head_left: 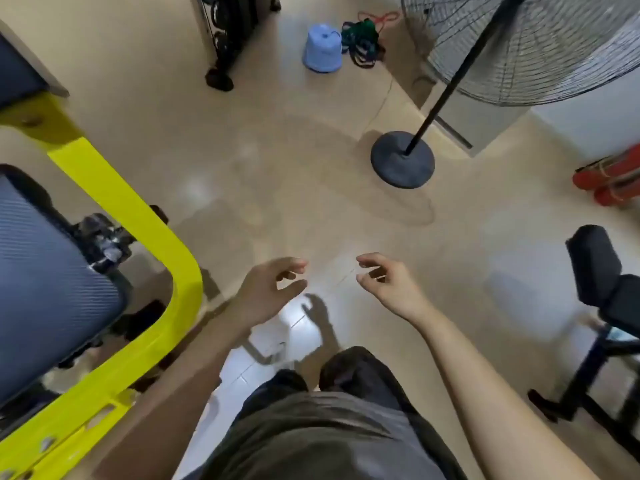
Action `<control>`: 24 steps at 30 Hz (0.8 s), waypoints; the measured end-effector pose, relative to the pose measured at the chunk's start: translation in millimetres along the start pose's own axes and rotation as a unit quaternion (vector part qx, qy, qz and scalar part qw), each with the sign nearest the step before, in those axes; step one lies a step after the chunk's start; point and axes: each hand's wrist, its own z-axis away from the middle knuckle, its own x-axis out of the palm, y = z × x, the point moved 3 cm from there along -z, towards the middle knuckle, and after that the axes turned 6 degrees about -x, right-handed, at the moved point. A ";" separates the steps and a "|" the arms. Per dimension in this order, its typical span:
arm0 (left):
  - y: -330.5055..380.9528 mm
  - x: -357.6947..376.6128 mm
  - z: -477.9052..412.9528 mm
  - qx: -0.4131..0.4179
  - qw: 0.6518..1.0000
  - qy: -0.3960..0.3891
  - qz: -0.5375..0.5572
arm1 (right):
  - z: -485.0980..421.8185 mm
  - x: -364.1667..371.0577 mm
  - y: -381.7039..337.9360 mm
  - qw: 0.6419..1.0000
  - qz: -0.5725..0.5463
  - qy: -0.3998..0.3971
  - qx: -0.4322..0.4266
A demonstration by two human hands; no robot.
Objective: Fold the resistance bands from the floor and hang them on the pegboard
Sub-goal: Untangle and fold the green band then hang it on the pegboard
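Both hands hang in front of the person over a glossy, pale beige floor (277, 150) that mirrors light in soft patches. The left hand (266, 289) and the right hand (388, 285) face each other, a gap between them. On each, the fingers (294, 266) are loosely curled and narrow, thumb close to fingertips, with nothing held.

The resistance bands (362, 43) lie well away from the hands, at the far end of the floor. They form a tangled heap of flat rubbery loops in dark green, blue and black, with a thin red cord (381, 17) looping out behind. The heap touches or sits just beside an upturned, ribbed, light blue plastic stool (322, 48).

To the right of the heap stands a pedestal fan: a round wire grille (536, 46), a slim black pole (450, 84) and a matte, round, dark base (402, 161). A glossy yellow metal frame (131, 216) with rounded corners and bolted plates curves along the left, around a ribbed blue-grey padded seat (45, 282). At the right edge are red cylindrical rolls (613, 181) and a black cushioned pad (599, 271) on a dark metal stand.
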 end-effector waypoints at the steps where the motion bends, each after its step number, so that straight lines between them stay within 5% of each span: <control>1: -3.9 0.1 -2.0 -0.012 1.000 -0.011 0.005 | -2.0 3.9 2.2 1.000 -0.006 -0.002 0.008; 16: 45.7 -25.9 -175.5 -0.096 0.992 -0.036 -0.069 | -191.5 -60.3 0.2 0.998 0.032 -0.038 -0.026; 24: 62.9 -74.6 -258.6 -0.148 0.987 0.057 0.028 | -318.0 -89.4 -38.4 0.995 0.048 -0.074 -0.045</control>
